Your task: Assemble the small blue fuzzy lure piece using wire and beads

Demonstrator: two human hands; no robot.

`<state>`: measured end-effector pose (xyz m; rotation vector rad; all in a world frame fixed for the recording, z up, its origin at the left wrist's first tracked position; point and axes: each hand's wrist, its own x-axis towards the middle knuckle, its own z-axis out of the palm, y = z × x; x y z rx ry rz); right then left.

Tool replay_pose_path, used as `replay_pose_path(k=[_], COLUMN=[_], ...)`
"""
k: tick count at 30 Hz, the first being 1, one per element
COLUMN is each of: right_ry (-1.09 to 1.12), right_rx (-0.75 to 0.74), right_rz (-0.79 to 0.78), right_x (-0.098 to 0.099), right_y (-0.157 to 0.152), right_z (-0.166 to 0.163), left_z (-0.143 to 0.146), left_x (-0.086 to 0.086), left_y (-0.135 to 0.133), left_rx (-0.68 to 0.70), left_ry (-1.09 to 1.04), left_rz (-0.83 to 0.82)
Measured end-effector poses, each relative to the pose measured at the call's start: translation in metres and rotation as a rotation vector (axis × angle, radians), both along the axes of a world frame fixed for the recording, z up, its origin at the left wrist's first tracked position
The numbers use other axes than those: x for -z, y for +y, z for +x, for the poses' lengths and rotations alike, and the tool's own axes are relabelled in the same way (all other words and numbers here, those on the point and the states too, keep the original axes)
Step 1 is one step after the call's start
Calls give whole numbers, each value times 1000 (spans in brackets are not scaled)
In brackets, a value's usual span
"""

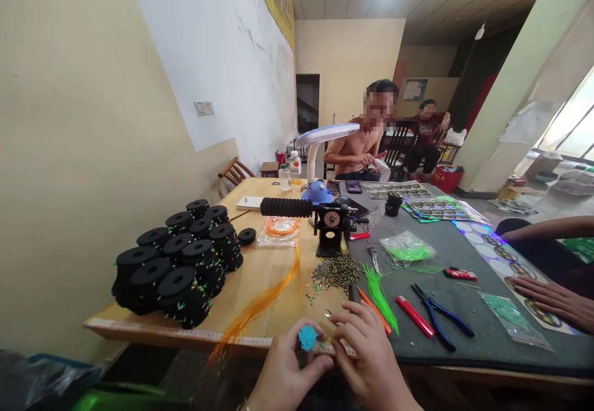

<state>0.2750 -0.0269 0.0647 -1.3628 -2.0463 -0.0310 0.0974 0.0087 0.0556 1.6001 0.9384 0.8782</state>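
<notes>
At the table's front edge, my left hand is closed around a bundle of thin blue strands, whose cut ends face up. Just right of it is my right hand, its fingers bent and its thumb close to the forefinger. Whatever may be between those fingertips is too small to make out. Beyond the hands lies a heap of small dark and coloured beads. Bright green strands, an orange pen-like stick and a red lighter-like stick lie beside my right hand.
Stacked black foam spools fill the left side. Orange strands hang over the front edge. A black winding device and a lamp stand behind. Blue-handled pliers lie right. A co-worker's hand rests on sticker sheets.
</notes>
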Motion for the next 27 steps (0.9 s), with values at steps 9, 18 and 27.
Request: replay_pose_path(k=[9,18,27], right_ry=[85,182,229], right_rx=[-12,-73,-80], right_rz=[-123,-134,-184], right_x=[0,1,3], right_y=[-1,4,6], right_z=[-1,-6,-10], left_z=[0,0,2], left_x=[1,6,11], left_y=[2,4,4], left_rx=[-96,-93,-79], left_ry=[-39,-236,-278], left_rz=[45,-93,-169])
